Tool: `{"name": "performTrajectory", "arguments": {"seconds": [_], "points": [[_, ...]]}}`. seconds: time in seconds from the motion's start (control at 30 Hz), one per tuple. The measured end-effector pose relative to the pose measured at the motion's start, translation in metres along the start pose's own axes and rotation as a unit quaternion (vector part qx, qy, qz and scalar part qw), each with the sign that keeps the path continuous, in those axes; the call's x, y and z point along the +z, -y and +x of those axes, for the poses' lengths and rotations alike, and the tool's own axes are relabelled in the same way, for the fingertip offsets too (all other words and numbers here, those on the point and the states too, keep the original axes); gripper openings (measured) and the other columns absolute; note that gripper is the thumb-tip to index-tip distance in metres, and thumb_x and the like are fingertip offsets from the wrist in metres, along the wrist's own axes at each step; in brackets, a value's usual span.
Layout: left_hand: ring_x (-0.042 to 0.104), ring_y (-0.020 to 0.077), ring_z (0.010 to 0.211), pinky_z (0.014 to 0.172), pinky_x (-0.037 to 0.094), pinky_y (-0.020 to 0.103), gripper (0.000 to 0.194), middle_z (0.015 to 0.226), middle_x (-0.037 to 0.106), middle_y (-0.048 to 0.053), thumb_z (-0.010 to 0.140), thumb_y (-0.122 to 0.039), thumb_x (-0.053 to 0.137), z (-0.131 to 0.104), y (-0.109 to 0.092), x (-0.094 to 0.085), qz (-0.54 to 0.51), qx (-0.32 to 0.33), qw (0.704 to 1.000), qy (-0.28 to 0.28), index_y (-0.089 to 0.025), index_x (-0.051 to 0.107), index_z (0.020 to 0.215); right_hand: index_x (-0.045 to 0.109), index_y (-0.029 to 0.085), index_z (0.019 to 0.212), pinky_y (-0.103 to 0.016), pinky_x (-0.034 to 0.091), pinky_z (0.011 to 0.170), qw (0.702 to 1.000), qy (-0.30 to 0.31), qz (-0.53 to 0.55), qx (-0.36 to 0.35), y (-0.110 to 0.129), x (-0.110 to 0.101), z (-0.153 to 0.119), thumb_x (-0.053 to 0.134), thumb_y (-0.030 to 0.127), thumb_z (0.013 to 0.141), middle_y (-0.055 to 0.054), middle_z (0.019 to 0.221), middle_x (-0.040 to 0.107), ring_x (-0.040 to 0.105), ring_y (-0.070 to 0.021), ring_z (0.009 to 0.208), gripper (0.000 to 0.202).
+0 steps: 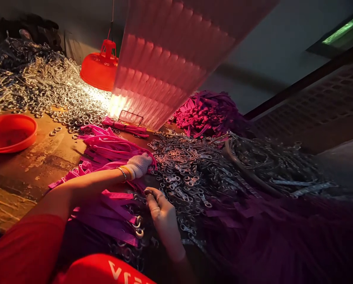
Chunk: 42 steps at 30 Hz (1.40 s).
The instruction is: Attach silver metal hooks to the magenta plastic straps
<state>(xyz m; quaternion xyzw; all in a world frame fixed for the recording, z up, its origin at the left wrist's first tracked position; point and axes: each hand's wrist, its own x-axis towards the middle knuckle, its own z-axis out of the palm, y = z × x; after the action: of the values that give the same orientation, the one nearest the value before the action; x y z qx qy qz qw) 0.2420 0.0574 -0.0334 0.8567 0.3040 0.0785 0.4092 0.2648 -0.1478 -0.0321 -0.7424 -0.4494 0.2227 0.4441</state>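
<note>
My left hand, in a knitted white glove with bracelets at the wrist, is closed on a magenta strap over a loose bundle of similar straps. Lower and to the right, my right hand pinches a small metal ring between thumb and forefinger; its far side is hidden by the fingers. Below my left forearm lie more magenta straps, several with metal hooks at their ends. Just right of both hands spreads a heap of metal swivel clips.
A red lamp hangs over a large pile of metal rings. An orange bowl stands at left. A translucent ribbed sheet hangs at centre. Behind it are bundled magenta straps; dark purple straps lie at right.
</note>
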Motion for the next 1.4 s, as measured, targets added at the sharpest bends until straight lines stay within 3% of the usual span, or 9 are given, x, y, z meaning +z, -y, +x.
{"name": "performTrajectory", "arguments": {"seconds": [0.2,0.3,0.47,0.6,0.73,0.83,0.97,1.13,1.4], "points": [[0.046,0.011,0.04,0.042,0.036,0.023,0.026,0.055,0.055,0.002,0.092,-0.028,0.046,-0.072,-0.004,-0.039,-0.15,0.0,0.986,0.076,-0.013,0.068,0.092,0.065,0.022,0.117,-0.032,0.05,0.09,0.996,-0.031,-0.02,-0.086,0.015,-0.011,0.01,0.047,0.029,0.097,-0.007,0.111,0.072,0.066,-0.02,0.1,0.027],[0.034,0.0077,0.034,0.036,0.026,0.021,0.032,0.049,0.047,-0.001,0.089,-0.044,0.053,-0.119,-0.007,-0.048,-0.326,-0.068,0.937,0.109,-0.015,0.062,0.076,0.063,0.022,0.116,-0.029,0.049,0.085,0.988,-0.013,-0.065,-0.136,0.026,-0.009,0.014,0.045,0.025,0.097,-0.006,0.106,0.073,0.066,-0.0193,0.095,0.027],[0.035,0.0077,0.036,0.037,0.024,0.021,0.038,0.048,0.042,-0.003,0.091,-0.049,0.051,-0.163,-0.011,-0.045,-0.342,-0.099,0.929,0.104,-0.018,0.053,0.069,0.065,0.017,0.111,-0.03,0.038,0.065,0.919,0.006,-0.315,-0.236,0.043,-0.002,0.008,0.043,0.016,0.094,-0.007,0.08,0.068,0.06,-0.0204,0.072,0.027],[0.044,0.0107,0.044,0.044,0.031,0.024,0.03,0.055,0.051,0.0,0.09,-0.038,0.052,-0.171,-0.012,-0.036,-0.19,-0.008,0.978,0.087,-0.018,0.052,0.068,0.066,0.016,0.103,-0.032,0.028,0.059,0.85,0.024,-0.442,-0.286,0.05,-0.001,-0.003,0.05,0.012,0.089,-0.007,0.073,0.062,0.051,-0.0195,0.062,0.022],[0.051,0.0136,0.06,0.057,0.036,0.026,0.012,0.069,0.061,0.004,0.081,-0.019,0.055,-0.174,-0.009,-0.028,-0.057,0.128,0.989,0.054,-0.015,0.057,0.07,0.065,0.016,0.107,-0.031,0.031,0.061,0.863,-0.009,-0.429,-0.267,0.045,0.003,-0.012,0.049,0.012,0.091,-0.006,0.075,0.065,0.055,-0.0196,0.065,0.023],[0.05,0.0121,0.056,0.054,0.037,0.024,0.014,0.065,0.06,0.003,0.082,-0.016,0.05,-0.177,0.0,-0.026,-0.116,0.082,0.986,0.083,-0.014,0.059,0.071,0.062,0.016,0.117,-0.029,0.04,0.071,0.906,0.007,-0.356,-0.23,0.045,0.004,-0.015,0.048,0.013,0.093,-0.008,0.091,0.07,0.062,-0.02,0.078,0.028],[0.049,0.0106,0.052,0.052,0.035,0.023,0.016,0.062,0.058,0.001,0.081,-0.013,0.046,-0.184,0.011,-0.023,-0.179,0.012,0.983,0.045,-0.013,0.061,0.076,0.049,0.014,0.137,-0.03,0.045,0.079,0.923,0.125,-0.328,-0.156,0.056,0.001,-0.012,0.059,0.018,0.088,-0.01,0.112,0.071,0.067,-0.0225,0.094,0.05],[0.05,0.0136,0.062,0.057,0.034,0.025,0.019,0.068,0.063,0.005,0.083,-0.021,0.051,-0.191,0.014,-0.014,-0.103,0.028,0.994,0.004,-0.012,0.06,0.068,0.062,0.019,0.111,-0.028,0.038,0.062,0.89,0.206,-0.4,-0.075,0.067,0.002,-0.007,0.055,0.02,0.088,-0.005,0.086,0.075,0.071,-0.0225,0.079,0.024],[0.051,0.0133,0.062,0.057,0.035,0.024,0.019,0.067,0.063,0.003,0.084,-0.018,0.05,-0.186,0.006,-0.019,-0.086,0.049,0.995,0.022,-0.012,0.061,0.069,0.061,0.014,0.095,-0.031,0.023,0.051,0.825,0.207,-0.497,-0.173,0.07,0.009,-0.007,0.054,0.027,0.089,-0.011,0.075,0.072,0.069,-0.0247,0.066,0.016]]}}
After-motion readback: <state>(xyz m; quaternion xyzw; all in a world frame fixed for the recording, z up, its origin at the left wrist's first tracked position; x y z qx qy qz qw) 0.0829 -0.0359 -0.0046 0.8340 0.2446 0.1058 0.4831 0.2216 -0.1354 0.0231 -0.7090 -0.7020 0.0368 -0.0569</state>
